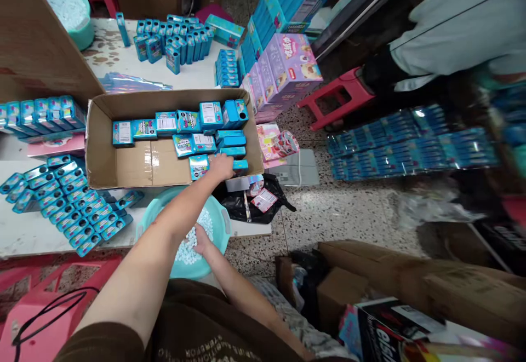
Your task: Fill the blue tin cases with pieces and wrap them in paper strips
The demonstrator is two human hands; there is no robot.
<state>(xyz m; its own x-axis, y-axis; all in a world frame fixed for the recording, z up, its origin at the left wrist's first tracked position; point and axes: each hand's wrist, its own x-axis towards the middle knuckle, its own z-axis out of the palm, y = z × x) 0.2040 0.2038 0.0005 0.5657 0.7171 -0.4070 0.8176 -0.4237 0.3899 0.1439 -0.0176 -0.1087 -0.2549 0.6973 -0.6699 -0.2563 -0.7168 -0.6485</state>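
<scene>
My left hand (222,166) reaches across into an open cardboard carton (133,162), its fingers curled down on a small blue candy box at the near right corner. Their tips are hidden. More small blue candy boxes (188,122) lie along the carton's far and right sides, and brown cardboard shows at its left. Below my left forearm is a turquoise basin (223,229) of small white candies (189,253). My right hand (200,240) is in the basin, fingers bent into the white candies.
Blue boxes (78,203) with round openings stand in rows left of the carton; more (181,39) stand behind it. Display boxes (287,63) are stacked at the right. A black bag (263,203) lies beside the basin. A person (464,22) is at the upper right, near a red stool (337,96).
</scene>
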